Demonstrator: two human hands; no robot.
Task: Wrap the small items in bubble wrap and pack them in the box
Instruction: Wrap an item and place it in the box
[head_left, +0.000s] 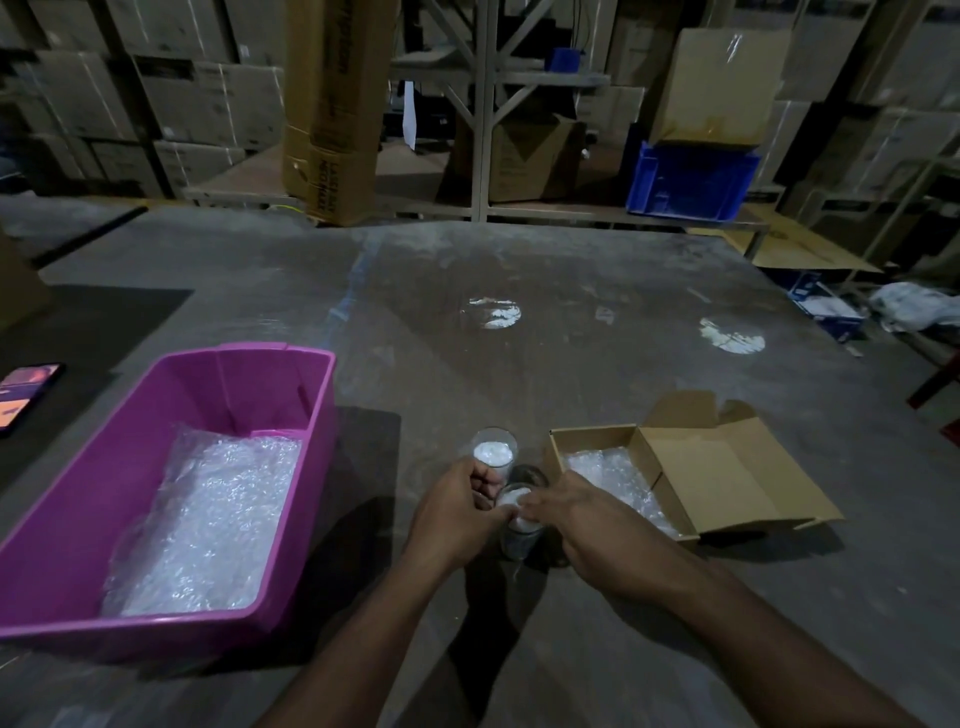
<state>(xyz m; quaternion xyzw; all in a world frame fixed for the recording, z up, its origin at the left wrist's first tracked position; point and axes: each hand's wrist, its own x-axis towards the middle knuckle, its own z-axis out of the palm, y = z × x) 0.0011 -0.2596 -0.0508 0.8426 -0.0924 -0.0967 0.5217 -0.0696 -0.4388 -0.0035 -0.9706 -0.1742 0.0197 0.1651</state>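
Both hands meet low in the middle of the grey, scuffed table (571, 270). The left hand (457, 506) curls its fingers round a clear glass tumbler (494, 451) that stands upright with something white inside. The right hand (576, 512) grips a second clear glass (517, 525), just beside the first and nearer the person; its fingers cover the rim, and whether the two glasses touch cannot be told.

To the left sits a purple plastic tub (249, 374), its floor covered by crumpled sheets of clear bubble wrap (208, 519). To the right, close to the right hand, lies a small brown cardboard box (592, 436) with its lid flap (722, 478) folded open and flat on the table; more bubble wrap (618, 478) lines its bottom.

The glasses stand between tub and box, apart from both, with bare tabletop beyond them up to the far edge. A phone with a lit screen (26, 395) lies at the left edge. Past the table stand stacked cardboard cartons (208, 104) and a blue plastic crate (691, 182) on shelving.
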